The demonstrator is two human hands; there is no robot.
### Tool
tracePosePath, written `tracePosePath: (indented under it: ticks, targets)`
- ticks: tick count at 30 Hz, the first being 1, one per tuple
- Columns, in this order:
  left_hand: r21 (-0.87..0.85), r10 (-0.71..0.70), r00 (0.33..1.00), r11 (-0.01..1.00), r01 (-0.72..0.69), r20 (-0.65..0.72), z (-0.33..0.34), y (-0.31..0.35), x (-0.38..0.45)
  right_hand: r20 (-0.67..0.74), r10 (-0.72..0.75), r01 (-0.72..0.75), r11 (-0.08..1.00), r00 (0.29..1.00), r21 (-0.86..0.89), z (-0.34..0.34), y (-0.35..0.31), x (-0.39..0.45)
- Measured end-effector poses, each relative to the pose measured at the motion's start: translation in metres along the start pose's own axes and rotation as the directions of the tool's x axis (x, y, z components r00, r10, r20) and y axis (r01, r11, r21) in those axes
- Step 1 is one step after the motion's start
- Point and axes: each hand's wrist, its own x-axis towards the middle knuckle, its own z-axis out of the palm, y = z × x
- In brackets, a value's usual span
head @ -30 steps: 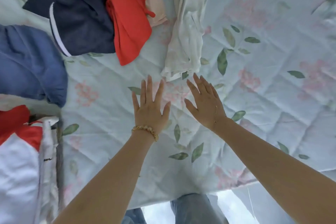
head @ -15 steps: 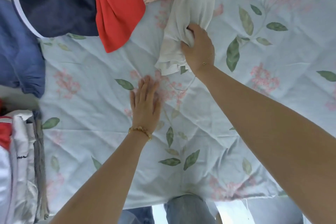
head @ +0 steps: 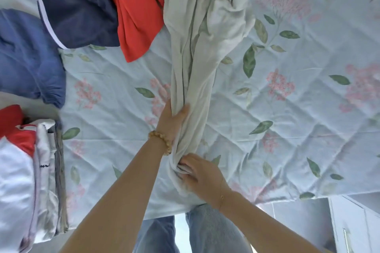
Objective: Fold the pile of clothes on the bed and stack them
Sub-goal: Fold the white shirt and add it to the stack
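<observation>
Both hands clenched on cream garment [head: 197, 51]: right hand [head: 202, 174] at near end, left hand [head: 171, 123] farther up; long axis runs away toward pile.

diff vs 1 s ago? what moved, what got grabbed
Both hands went from flat and empty on the quilt to gripping the cream garment. The right hand took it first and dragged it toward the person; the left hand now grips it higher up. The red garment, navy garment and folded stack stayed put.
</observation>
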Motion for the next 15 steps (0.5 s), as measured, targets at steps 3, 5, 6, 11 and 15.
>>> tracePosePath:
  ticks: [3, 5, 6, 11, 15]
  targets:
    - [0.0, 0.003, 0.999, 1.0, -0.003, -0.048, -0.01, -0.019, -0.022, 0.022, 0.088, -0.09, 0.993, 0.996, 0.082, -0.002, 0.01, -0.012]
    - [0.017, -0.027, 0.998, 0.999, 0.028, -0.052, -0.019, -0.033, -0.04, -0.135, 0.219, -0.177, 0.946, 0.966, 0.271, -0.011, 0.014, -0.014]
    - [0.036, -0.046, 0.998, 0.998, 0.048, -0.046, -0.025, -0.041, -0.05, -0.238, 0.302, -0.204, 0.909, 0.923, 0.362, -0.016, 0.015, -0.012]
    - [0.184, -0.155, 0.988, 0.971, 0.151, 0.009, -0.06, -0.084, -0.109, -0.302, 0.582, -0.264, 0.692, 0.755, 0.672, -0.041, 0.015, 0.04]
    - [0.431, -0.254, 0.963, 0.882, 0.193, 0.088, -0.083, -0.112, -0.141, -0.201, 0.663, -0.286, 0.549, 0.721, 0.785, -0.025, 0.01, 0.082]
